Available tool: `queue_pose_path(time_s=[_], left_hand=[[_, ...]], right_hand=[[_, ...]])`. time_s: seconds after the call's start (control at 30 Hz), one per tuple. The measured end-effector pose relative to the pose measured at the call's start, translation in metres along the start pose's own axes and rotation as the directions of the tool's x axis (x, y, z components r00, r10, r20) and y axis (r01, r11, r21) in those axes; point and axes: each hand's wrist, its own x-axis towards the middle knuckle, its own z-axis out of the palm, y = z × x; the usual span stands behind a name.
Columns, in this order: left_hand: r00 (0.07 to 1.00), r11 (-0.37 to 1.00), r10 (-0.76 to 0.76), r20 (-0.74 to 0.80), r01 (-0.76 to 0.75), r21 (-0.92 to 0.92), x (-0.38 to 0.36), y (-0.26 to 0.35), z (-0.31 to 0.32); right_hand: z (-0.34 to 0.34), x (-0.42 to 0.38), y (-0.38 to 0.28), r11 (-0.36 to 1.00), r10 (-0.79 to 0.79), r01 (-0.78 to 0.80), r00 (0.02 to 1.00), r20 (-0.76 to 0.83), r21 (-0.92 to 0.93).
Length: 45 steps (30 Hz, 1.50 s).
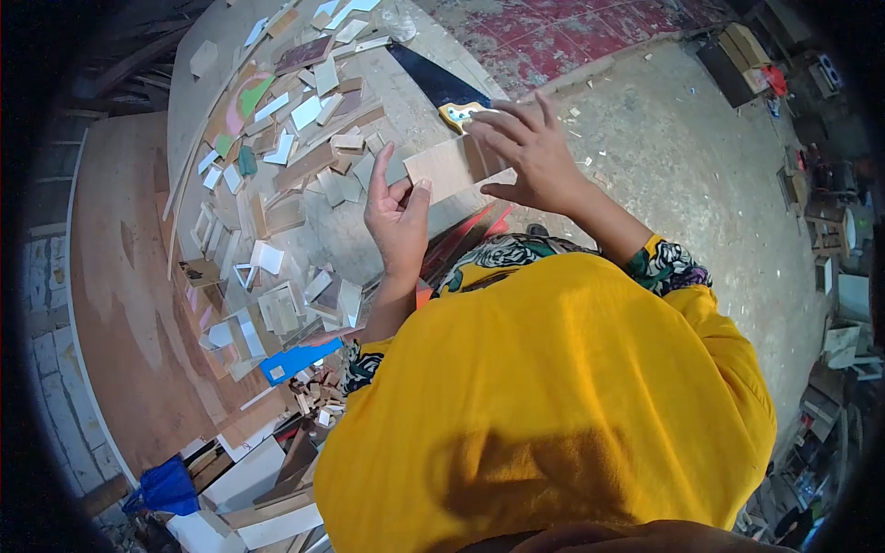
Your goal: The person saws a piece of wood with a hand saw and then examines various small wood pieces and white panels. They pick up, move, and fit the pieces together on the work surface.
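Observation:
My left hand [398, 221] grips the left end of a thin, pale wooden board [438, 170], thumb on top, index finger stretched away from it. Over the board's right end, my right hand [539, 158] is open, with its fingers spread and its shadow darkening the wood. Just beyond the board lies a handsaw with a dark blade [429, 76] and a yellow handle [461, 114]. Small wood offcuts [346, 143] lie on the worktable close to my left hand.
Many white and brown offcuts [277, 309] cover the worktable [369, 78]. A blue flat piece [300, 361] lies near my left elbow. A large brown plywood sheet [120, 295] is at the left, with a blue bag [166, 487] below. Boxes [742, 51] stand along the right side of the concrete floor [682, 157].

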Motion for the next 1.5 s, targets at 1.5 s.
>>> queue_pose_path(time_s=[1.5], left_hand=[[0.763,0.802,-0.591,-0.262,0.59,-0.09,-0.008,-0.165,-0.046]], right_hand=[[0.171,-0.023,0.033,0.983,-0.113,0.046,0.914,0.388,0.178]])
